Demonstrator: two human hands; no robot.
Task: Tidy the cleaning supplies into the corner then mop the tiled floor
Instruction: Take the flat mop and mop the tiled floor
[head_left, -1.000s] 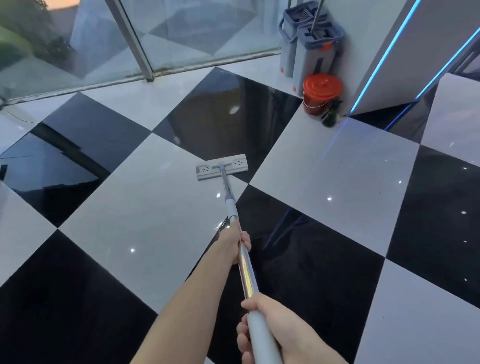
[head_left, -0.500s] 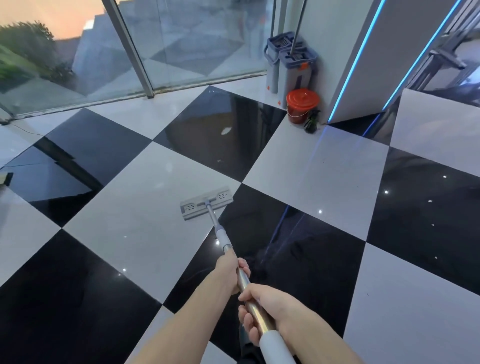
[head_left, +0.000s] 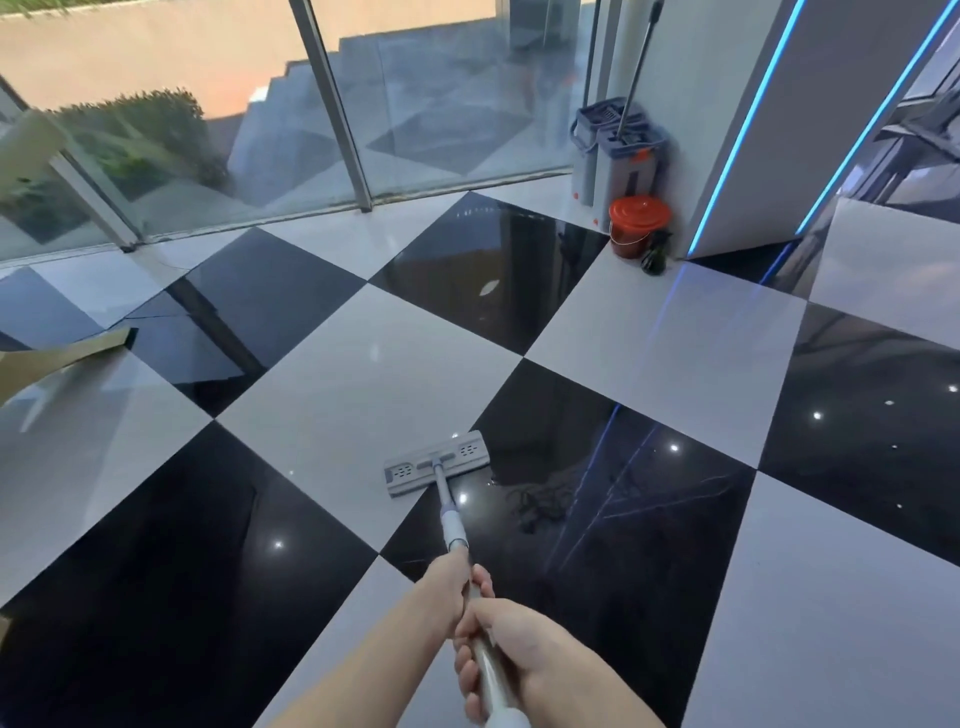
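Observation:
A flat grey mop (head_left: 437, 462) rests with its head on the glossy black-and-white tiled floor (head_left: 363, 384), where a white tile meets a black one. Both hands grip its metal pole: my left hand (head_left: 453, 577) is further down the shaft, my right hand (head_left: 511, 654) is just behind it, almost touching. In the far corner stand two grey mop buckets (head_left: 618, 156), one with a second mop pole rising from it, a red bucket (head_left: 638, 224) and a small dark spray bottle (head_left: 654, 255).
Glass walls with metal frames (head_left: 332, 104) close off the far side. A white pillar with blue light strips (head_left: 748, 130) stands at the right, next to the supplies. A piece of cardboard (head_left: 47, 358) lies on the floor at the left edge.
The mop head has slid back toward me across the white tile onto the black tile's edge. My hands have drawn closer together on the pole, and the view has tilted up.

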